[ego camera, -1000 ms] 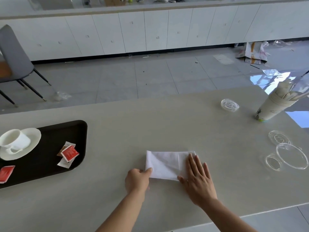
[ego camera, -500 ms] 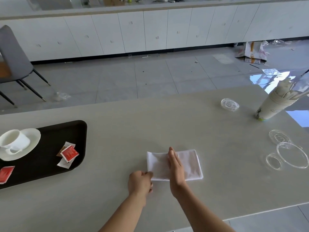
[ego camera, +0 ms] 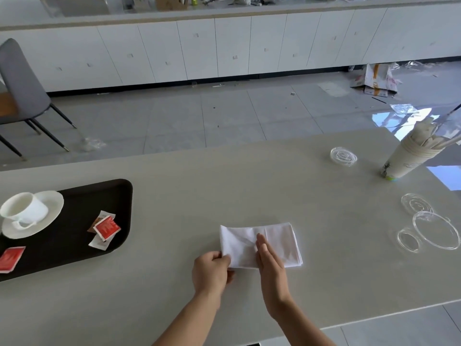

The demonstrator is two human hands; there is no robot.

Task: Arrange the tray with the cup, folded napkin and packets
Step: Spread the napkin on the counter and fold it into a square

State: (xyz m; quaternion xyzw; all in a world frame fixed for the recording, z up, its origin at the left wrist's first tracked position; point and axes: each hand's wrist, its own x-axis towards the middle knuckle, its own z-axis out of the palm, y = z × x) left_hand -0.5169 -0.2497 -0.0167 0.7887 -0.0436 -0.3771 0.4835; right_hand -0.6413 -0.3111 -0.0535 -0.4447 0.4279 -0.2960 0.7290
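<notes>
A white folded napkin [ego camera: 279,242] lies flat on the grey table near its front edge. My left hand [ego camera: 212,270] pinches the napkin's near left corner. My right hand [ego camera: 269,260] stands on edge across the napkin's middle, fingers straight and together, pressing down. At the far left sits a black tray [ego camera: 82,196]. On it stand a white cup [ego camera: 23,208] on a white saucer [ego camera: 47,221], a small pile of red and white packets [ego camera: 104,228], and another red packet [ego camera: 10,258] at the frame's edge.
Clear plastic lids [ego camera: 435,229] lie at the table's right, with another lid [ego camera: 343,156] further back. A paper cup stack [ego camera: 406,158] holding wrapped utensils stands at the far right. A grey chair [ego camera: 20,96] is on the floor beyond the tray.
My right hand went from lying flat on the napkin's right end to standing on edge across its middle. The napkin's right part is now uncovered. My left hand kept its pinch.
</notes>
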